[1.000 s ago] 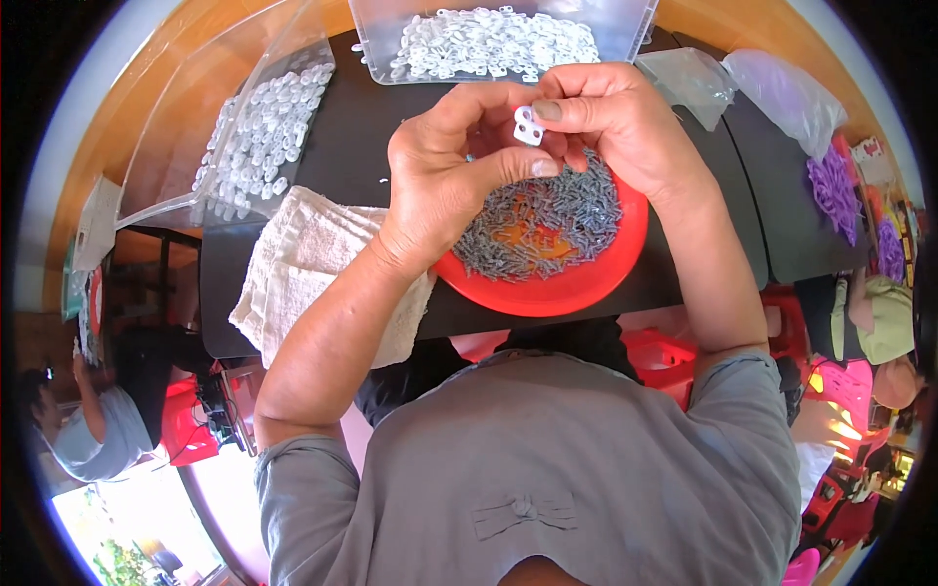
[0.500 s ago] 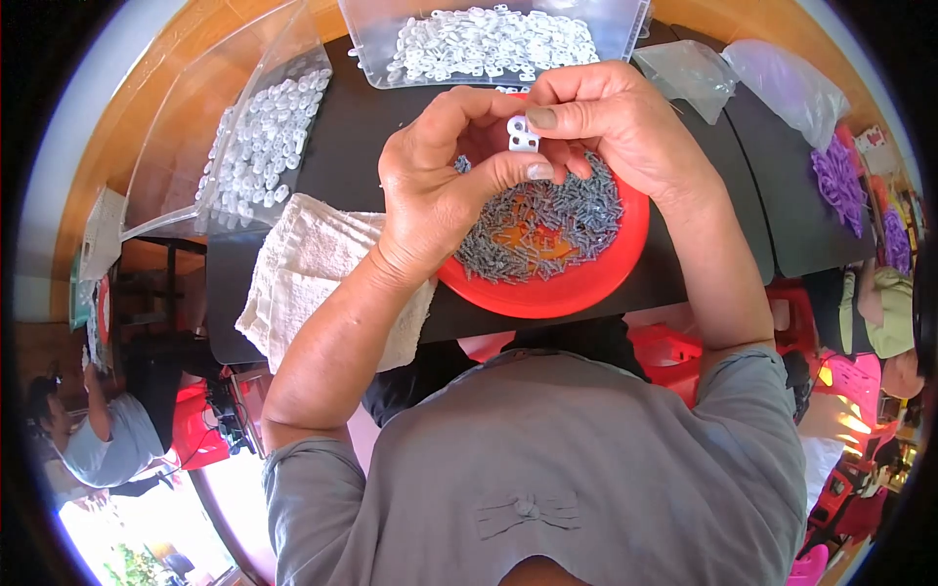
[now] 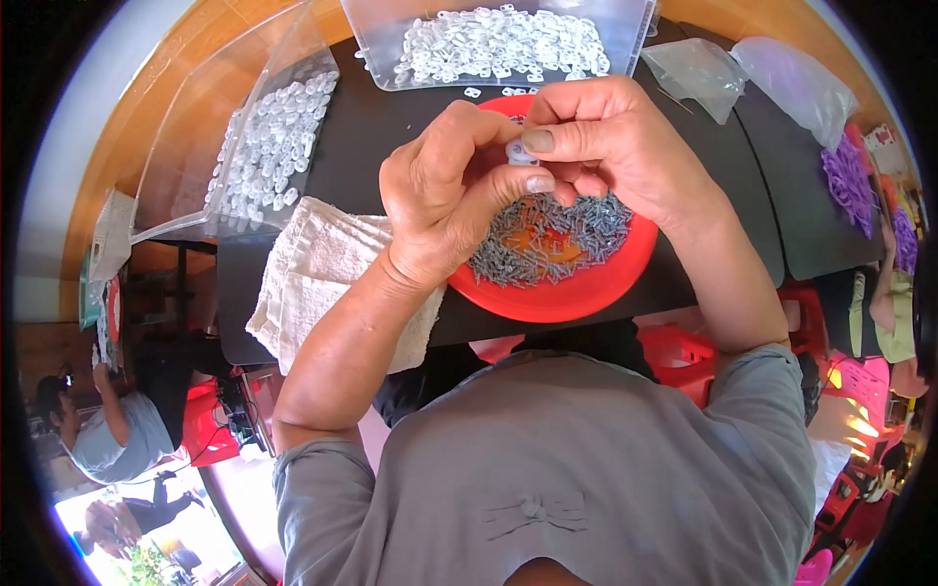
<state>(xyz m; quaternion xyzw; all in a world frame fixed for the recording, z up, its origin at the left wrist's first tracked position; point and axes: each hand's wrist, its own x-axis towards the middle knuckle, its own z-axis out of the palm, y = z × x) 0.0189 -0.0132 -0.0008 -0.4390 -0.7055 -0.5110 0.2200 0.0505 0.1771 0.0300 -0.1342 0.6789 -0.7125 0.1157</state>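
Observation:
A small white plastic cord lock (image 3: 521, 153) is pinched between my two hands above the red basin. My left hand (image 3: 435, 190) grips its lower part, with the thumb in front and the fingers curled behind. From the other side, my right hand (image 3: 625, 146) presses its thumb against the upper part. Fingers cover much of the piece, and whatever is inside it is hidden. Below, many small grey metal springs (image 3: 498, 252) lie in the red basin (image 3: 547, 311), thinner in the middle where the bottom shows.
A clear box (image 3: 362, 39) of flat white two-hole pieces stands at the back. To the left, a tilted clear box (image 3: 176, 200) holds rounded white pieces. A folded cream towel (image 3: 313, 259) lies by my left forearm. Plastic bags (image 3: 699, 73) lie right. Other people are at both sides.
The cord lock has turned between my fingers; its holes faced up before, and now a rounded end shows with less of it visible. Both hands stay pinched around it.

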